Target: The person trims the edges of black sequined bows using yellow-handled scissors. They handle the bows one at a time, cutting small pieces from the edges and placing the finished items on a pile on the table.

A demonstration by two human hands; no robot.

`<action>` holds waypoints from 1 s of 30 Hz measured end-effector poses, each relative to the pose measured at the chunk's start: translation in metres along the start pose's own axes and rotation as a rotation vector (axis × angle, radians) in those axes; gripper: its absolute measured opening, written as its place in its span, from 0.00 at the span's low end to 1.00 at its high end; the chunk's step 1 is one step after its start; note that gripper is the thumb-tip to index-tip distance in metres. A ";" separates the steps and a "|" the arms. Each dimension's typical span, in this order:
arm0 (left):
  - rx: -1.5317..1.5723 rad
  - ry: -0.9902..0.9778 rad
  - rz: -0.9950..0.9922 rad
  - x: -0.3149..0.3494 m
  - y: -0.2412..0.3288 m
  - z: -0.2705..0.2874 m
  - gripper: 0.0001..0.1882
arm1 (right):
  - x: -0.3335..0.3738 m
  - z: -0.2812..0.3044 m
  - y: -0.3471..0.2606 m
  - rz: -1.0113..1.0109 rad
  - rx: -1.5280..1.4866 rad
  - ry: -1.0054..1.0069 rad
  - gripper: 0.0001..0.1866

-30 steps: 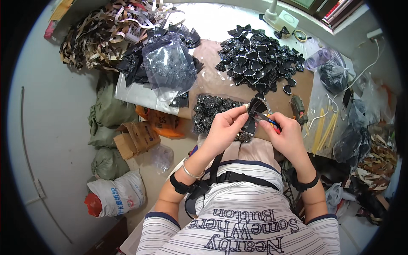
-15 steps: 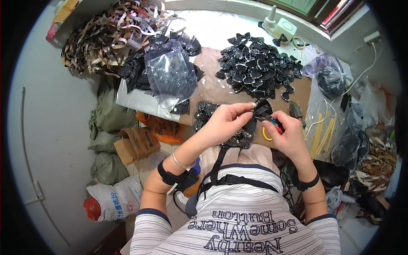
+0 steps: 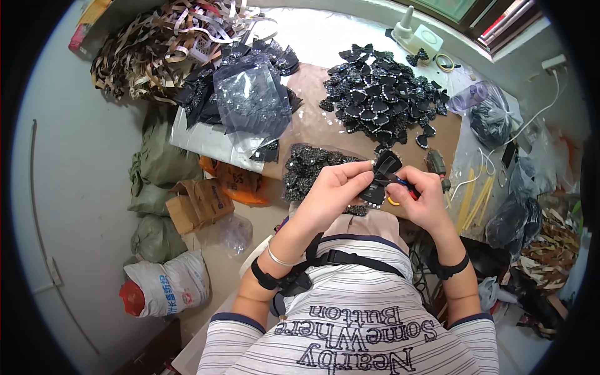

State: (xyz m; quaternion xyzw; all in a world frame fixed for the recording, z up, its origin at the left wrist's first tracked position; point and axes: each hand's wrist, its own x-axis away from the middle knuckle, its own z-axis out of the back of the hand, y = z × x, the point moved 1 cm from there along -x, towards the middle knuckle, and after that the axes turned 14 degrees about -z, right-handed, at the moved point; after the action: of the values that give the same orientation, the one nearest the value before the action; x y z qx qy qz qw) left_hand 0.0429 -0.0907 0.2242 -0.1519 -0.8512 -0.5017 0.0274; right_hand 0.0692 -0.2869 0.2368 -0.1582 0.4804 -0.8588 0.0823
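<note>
My left hand (image 3: 340, 187) is closed, with thumb and fingertips pinching a black bow (image 3: 386, 164) that has a sparkling edge. Closed too, my right hand (image 3: 422, 194) grips a small tool with a red and blue handle (image 3: 409, 187), its tip at the bow's middle. A yellow ring (image 3: 392, 201) shows below the right fingers; whether it belongs to the tool I cannot tell. Just under the left hand lies a heap of black sequined pieces (image 3: 306, 172). Beyond the hands is a large pile of black bows (image 3: 381, 100) with shiny rims.
Clear plastic bags (image 3: 250, 103) cover black pieces at the table's left, beside tangled ribbon strips (image 3: 150, 56). A white glue bottle (image 3: 406, 28) and a tape roll (image 3: 444, 62) stand far right. Near my right hand are a green-handled tool (image 3: 436, 164) and yellow sticks (image 3: 478, 197).
My left forearm has swung a little to the right, and the bow is now spread wider between my hands. The right hand stays nearly in place with the tool.
</note>
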 end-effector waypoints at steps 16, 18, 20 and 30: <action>0.092 0.075 -0.002 -0.004 -0.003 -0.006 0.17 | -0.005 0.006 0.000 0.002 0.011 0.027 0.10; 0.151 0.075 -0.006 -0.005 0.000 -0.008 0.17 | -0.004 0.006 -0.001 0.006 0.030 0.069 0.11; 0.206 0.062 -0.005 -0.006 -0.001 -0.009 0.17 | -0.001 0.004 -0.002 0.024 0.061 0.132 0.11; -0.026 -0.030 0.021 -0.006 -0.005 -0.007 0.16 | -0.003 0.017 -0.008 0.040 0.102 -0.003 0.11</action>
State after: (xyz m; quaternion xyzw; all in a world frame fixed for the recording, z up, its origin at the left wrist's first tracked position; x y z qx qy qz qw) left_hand 0.0464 -0.1000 0.2222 -0.1686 -0.8433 -0.5101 0.0178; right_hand 0.0777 -0.2954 0.2514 -0.1456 0.4391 -0.8799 0.1082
